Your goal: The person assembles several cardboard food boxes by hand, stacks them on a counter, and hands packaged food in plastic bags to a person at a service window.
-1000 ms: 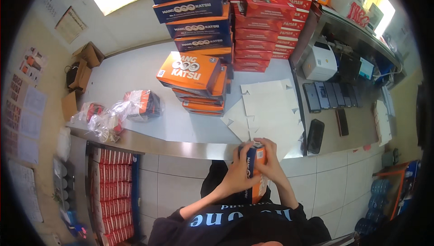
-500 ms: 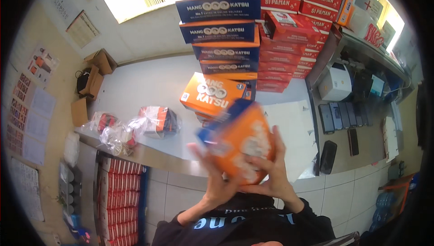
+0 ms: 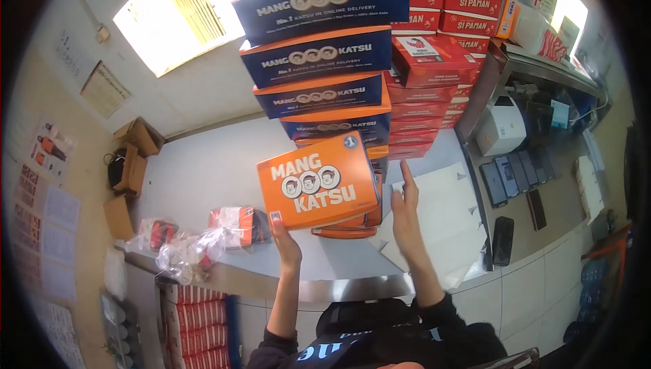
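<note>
Orange box (image 3: 319, 182) shut, propped by left hand (image 3: 286, 241); right hand (image 3: 405, 209) beside.

Red box stacks (image 3: 434, 50), white printer (image 3: 500, 125), plastic bags (image 3: 196, 243).
</note>
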`<state>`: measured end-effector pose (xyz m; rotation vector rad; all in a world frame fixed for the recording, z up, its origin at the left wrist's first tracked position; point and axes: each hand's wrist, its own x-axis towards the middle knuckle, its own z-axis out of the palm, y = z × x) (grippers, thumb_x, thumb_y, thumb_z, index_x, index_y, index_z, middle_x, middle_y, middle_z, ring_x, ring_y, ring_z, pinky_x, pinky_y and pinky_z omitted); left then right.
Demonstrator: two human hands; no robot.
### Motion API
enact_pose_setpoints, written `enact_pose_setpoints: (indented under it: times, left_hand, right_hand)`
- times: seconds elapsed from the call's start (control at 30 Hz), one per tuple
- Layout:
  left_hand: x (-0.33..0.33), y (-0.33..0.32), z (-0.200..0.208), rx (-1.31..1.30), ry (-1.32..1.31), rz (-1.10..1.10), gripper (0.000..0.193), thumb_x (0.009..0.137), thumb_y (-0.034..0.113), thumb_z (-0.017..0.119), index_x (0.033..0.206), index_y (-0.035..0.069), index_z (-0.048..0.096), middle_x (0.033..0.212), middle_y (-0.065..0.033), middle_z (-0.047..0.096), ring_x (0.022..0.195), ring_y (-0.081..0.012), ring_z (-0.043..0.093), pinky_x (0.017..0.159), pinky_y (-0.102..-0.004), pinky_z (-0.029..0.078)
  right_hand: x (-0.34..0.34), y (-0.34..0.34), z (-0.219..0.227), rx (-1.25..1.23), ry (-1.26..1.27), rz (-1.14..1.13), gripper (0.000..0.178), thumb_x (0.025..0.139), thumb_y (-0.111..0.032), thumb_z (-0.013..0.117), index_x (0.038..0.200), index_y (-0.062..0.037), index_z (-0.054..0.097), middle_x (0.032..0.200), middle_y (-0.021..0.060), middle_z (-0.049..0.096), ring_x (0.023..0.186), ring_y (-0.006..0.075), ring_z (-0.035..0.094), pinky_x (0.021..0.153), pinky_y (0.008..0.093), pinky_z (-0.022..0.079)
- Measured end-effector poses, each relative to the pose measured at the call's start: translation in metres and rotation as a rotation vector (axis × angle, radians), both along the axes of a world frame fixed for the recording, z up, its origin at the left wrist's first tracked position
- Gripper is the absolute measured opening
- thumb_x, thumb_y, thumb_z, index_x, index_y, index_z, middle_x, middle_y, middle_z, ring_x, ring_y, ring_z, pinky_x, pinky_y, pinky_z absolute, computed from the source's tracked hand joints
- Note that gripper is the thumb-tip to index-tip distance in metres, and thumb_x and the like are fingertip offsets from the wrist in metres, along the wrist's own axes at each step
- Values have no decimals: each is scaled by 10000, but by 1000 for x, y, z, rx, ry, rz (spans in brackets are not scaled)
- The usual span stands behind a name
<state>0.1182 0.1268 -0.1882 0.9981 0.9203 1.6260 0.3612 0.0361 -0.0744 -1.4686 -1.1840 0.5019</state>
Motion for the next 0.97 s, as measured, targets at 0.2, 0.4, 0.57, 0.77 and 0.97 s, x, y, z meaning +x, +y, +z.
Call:
enact_pose_setpoints:
  times: [0.2, 0.4, 0.57, 0.77, 0.97]
  left_hand:
    - [42, -25, 44, -112, 254, -106, 712, 943, 564, 285, 1348, -16, 359, 1326, -138, 443, 1279, -236, 352, 1074, -369, 222]
    - [56, -29, 84, 99, 497, 227, 757, 925, 573, 329, 1438, 34, 191, 1470, -127, 261, 1388, -269, 173, 1116, -413, 119]
    - [91, -121, 135, 479, 452, 382, 733, 856, 545, 502, 1369, 60, 303, 1422, -136, 330, 1342, -280, 274, 1074, -460, 218]
    - [147, -204, 117, 988, 1007, -289, 486, 774, 141, 575, 1254, 119, 499, 1260, -142, 524, 1242, -313, 447, 1017, -412, 328]
    - [189, -231, 171, 339, 1780, -1030, 471, 814, 160, 534, 1280, 98, 491, 1307, -186, 483, 1289, -278, 402, 1045, -358, 303]
  right_hand:
    - [-6, -15, -50, -24, 305, 241, 579, 967, -290, 405, 1418, 22, 218, 1448, 197, 268, 1362, 270, 232, 1109, 380, 157]
    - [74, -10, -181, -465, -578, -482, 620, 786, -353, 680, 1312, -118, 452, 1277, 184, 486, 1228, 316, 429, 986, 414, 362]
    - [116, -20, -231, -640, -573, -229, 430, 761, -352, 671, 1139, -153, 625, 1129, 183, 586, 1134, 347, 502, 914, 409, 427]
    - [149, -84, -131, -217, -270, -406, 170, 823, -73, 535, 930, -25, 657, 764, 169, 649, 718, 344, 635, 639, 410, 486]
    - [119, -222, 31, -382, -560, 457, 147, 842, -91, 568, 951, -70, 665, 801, 134, 651, 728, 293, 635, 628, 324, 498]
